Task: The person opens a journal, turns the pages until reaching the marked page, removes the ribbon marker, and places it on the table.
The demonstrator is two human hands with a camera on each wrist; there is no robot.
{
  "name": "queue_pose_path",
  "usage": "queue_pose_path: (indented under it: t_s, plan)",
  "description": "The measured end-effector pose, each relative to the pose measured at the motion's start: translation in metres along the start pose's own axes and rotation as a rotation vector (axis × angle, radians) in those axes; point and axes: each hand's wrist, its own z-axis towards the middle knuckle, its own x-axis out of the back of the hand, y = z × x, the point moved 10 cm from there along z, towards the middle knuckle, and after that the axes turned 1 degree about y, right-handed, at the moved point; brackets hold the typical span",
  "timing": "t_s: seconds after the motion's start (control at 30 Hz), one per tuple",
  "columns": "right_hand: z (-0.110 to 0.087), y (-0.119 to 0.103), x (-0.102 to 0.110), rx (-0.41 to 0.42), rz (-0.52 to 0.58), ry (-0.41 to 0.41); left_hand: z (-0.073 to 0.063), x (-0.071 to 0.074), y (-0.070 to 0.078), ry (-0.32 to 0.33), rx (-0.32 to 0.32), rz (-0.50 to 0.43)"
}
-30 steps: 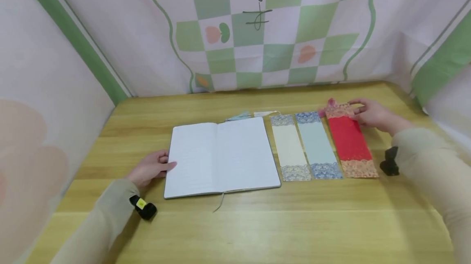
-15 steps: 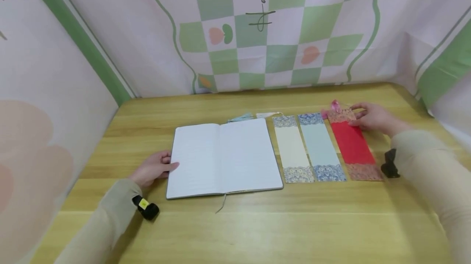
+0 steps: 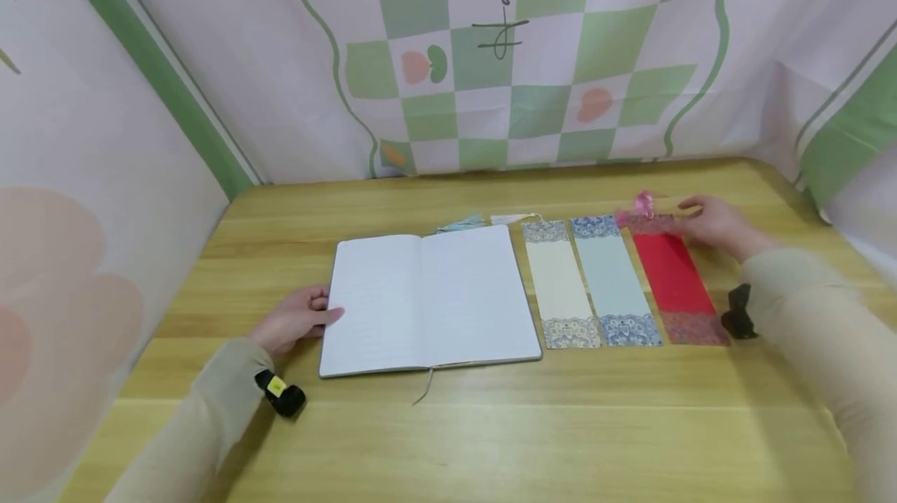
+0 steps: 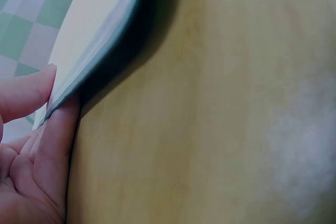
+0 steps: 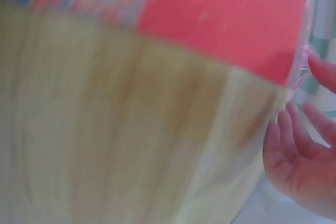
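An open notebook (image 3: pixel 462 300) with blank pages lies on the wooden table. My left hand (image 3: pixel 294 320) pinches its left edge; in the left wrist view the thumb (image 4: pixel 31 94) is on the page and fingers are under the cover (image 4: pixel 100 61). To the notebook's right, a cream bookmark (image 3: pixel 561 281), a pale blue bookmark (image 3: pixel 613 277) and a red bookmark (image 3: pixel 676 273) lie side by side, each with a patterned band at both ends. My right hand (image 3: pixel 718 224) is beside the red bookmark's top right corner, its fingers loosely bent and holding nothing.
A pale blue tassel (image 3: pixel 460 223) and a white tassel (image 3: pixel 513 219) lie behind the notebook. A pink ribbon (image 3: pixel 643 205) is at the red bookmark's top. The notebook's ribbon marker (image 3: pixel 423 390) trails toward the front. Printed curtains (image 3: pixel 476 114) border the table (image 3: pixel 490 441).
The red bookmark's top has come down onto the table. My right hand has let go of it and drawn slightly right. My left hand keeps its hold on the notebook.
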Motion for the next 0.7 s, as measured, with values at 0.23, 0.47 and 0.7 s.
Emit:
queue_pose_path:
  t_s: [0.23, 0.47, 0.7]
  plan:
    - [-0.010, -0.035, 0.000, 0.030, 0.113, 0.049, -0.001, -0.001, 0.002, 0.003, -0.005, -0.005]
    - [-0.018, -0.101, -0.034, 0.227, 0.128, -0.010, 0.000, -0.001, 0.001, -0.005, -0.009, -0.014]
    - [-0.027, -0.153, -0.070, 0.335, 0.110, -0.067, 0.001, 0.000, -0.001, 0.004, 0.010, -0.005]
